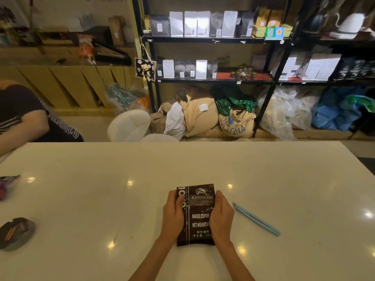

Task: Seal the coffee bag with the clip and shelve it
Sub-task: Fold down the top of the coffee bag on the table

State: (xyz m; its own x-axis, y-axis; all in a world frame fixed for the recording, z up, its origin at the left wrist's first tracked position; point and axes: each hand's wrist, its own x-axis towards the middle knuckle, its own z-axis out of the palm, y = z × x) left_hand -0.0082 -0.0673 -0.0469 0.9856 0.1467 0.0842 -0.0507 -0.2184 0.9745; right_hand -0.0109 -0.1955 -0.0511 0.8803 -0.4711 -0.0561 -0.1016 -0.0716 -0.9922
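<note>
A dark brown coffee bag [199, 209] with white lettering lies flat on the white table [121, 199], its top end pointing away from me. My left hand [173, 216] grips its left edge and my right hand [221, 214] grips its right edge. A long light-blue clip [256, 219] lies on the table just right of my right hand, apart from the bag. Behind the table stands a black shelf unit [211, 40] holding several coffee bags.
A dark ashtray [16, 233] sits at the table's left front, a crumpled wrapper [7, 184] at the left edge. A person's arm [24, 124] rests at the far left. White chairs [129, 124] and sacks [235, 120] stand between table and shelves.
</note>
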